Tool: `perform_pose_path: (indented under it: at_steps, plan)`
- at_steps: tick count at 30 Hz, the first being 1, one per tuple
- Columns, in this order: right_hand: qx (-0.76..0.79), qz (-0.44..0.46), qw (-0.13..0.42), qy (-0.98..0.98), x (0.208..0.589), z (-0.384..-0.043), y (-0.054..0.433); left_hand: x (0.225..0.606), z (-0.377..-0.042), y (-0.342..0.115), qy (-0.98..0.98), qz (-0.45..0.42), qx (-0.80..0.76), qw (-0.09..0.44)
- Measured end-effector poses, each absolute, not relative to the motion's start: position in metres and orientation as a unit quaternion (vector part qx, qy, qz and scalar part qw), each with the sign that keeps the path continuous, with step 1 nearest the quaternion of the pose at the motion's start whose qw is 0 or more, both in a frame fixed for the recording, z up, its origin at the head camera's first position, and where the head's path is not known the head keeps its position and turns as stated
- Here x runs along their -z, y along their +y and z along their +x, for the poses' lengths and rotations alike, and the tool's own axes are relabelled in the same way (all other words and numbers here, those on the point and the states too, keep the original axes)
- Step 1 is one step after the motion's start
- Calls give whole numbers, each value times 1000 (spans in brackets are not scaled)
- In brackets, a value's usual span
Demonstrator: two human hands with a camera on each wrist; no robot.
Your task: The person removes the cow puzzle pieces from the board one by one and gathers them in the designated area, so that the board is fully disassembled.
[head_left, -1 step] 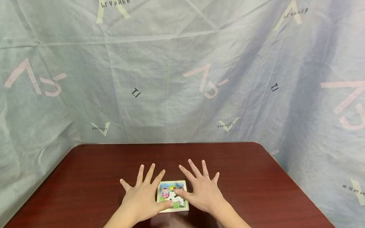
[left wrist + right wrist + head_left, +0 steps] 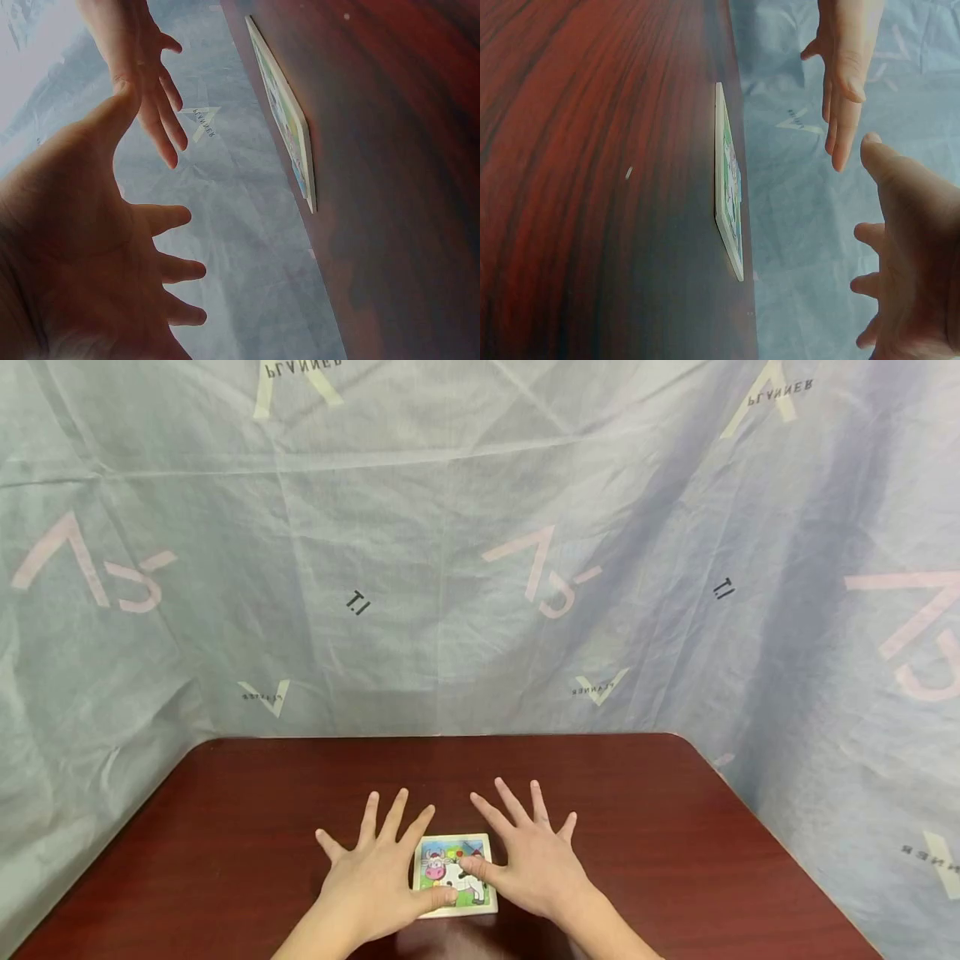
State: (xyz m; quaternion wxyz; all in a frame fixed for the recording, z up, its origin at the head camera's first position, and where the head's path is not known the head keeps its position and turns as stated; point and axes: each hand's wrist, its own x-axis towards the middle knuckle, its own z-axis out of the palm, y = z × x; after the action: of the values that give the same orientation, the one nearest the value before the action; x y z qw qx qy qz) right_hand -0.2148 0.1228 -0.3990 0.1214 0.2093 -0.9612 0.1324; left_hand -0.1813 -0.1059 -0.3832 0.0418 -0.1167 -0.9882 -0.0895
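My left hand [image 2: 372, 885] covers part of the lower left of the cow board [image 2: 450, 874], and my right hand [image 2: 542, 868] hides a patch of the pictured cow. Both my forearms [image 2: 318, 935] and the near side of the table [image 2: 225, 843] run off the bottom of the head view. My left wrist view crops that hand at the left and bottom, and there the board is too slanted to read. From my right wrist, a pale speck [image 2: 628, 172] on the table is too small to identify.
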Motion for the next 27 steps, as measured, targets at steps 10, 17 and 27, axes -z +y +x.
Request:
perform_pose_path:
  at_steps: [10,17,27]
  plan:
    - [-162,218,106,-956,402,-214,121,381,-182,-110,-989,-113,82,45]
    - [-163,233,93,-954,410,-214,118,382,-184,-111,-988,-116,88,50]
    - [-162,260,63,-950,420,-215,109,386,-188,-112,-981,-132,120,78]
